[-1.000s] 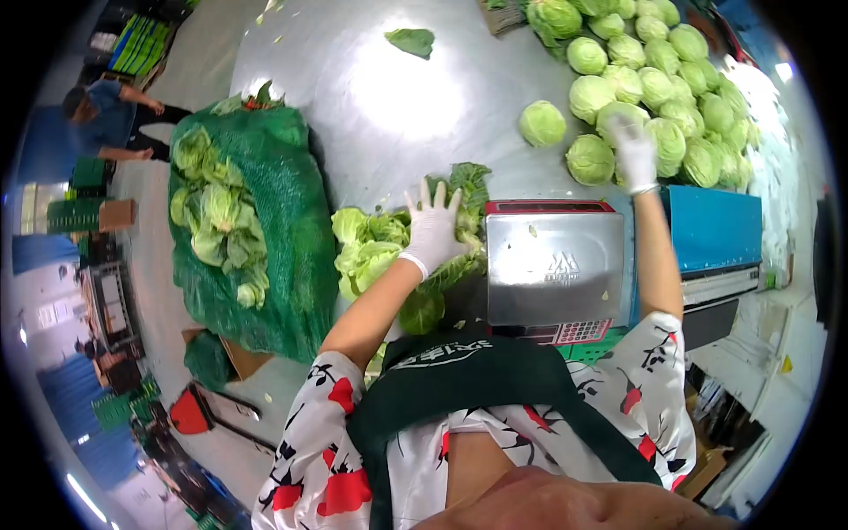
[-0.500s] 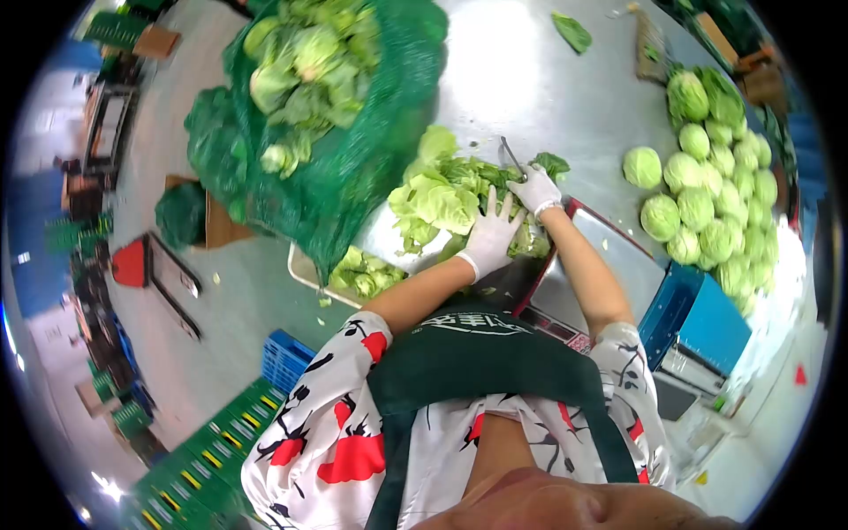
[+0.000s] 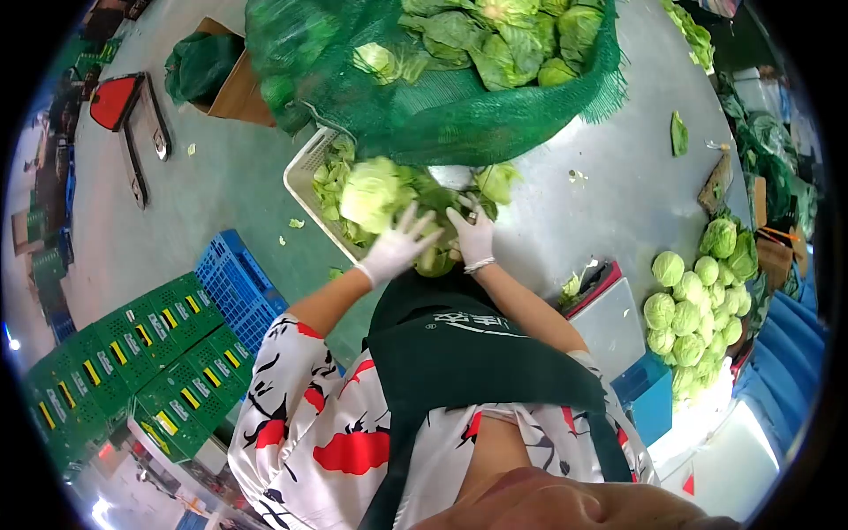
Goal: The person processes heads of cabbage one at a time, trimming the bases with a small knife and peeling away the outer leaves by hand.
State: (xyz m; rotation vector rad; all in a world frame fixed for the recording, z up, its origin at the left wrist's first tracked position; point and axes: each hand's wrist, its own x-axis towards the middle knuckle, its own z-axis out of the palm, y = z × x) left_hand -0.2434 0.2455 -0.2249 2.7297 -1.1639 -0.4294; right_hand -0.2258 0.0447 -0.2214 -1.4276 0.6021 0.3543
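Observation:
My left hand (image 3: 395,250), in a white glove, has its fingers spread against a heap of loose cabbage leaves (image 3: 375,193) at the basket's edge. My right hand (image 3: 474,235), also gloved, is on the other side of the leaves with its fingers partly curled. A small dark part of a knife (image 3: 473,216) shows between them; its blade is hidden. Between my hands, darker green leaves (image 3: 433,199) are blurred by motion. The white plastic basket (image 3: 305,181) below holds more leaves.
A green mesh sack (image 3: 459,124) of cabbages lies ahead on the metal table (image 3: 609,177). At right are trimmed cabbages (image 3: 689,309) and a scale (image 3: 605,322). Blue crates (image 3: 238,287) and green crates (image 3: 132,353) stand at left; a cardboard box (image 3: 238,93) stands beyond.
Both hands have moved left with the leaves, from the table beside the scale to the basket. The view has turned left as well. The knife blade, visible before, is now hidden.

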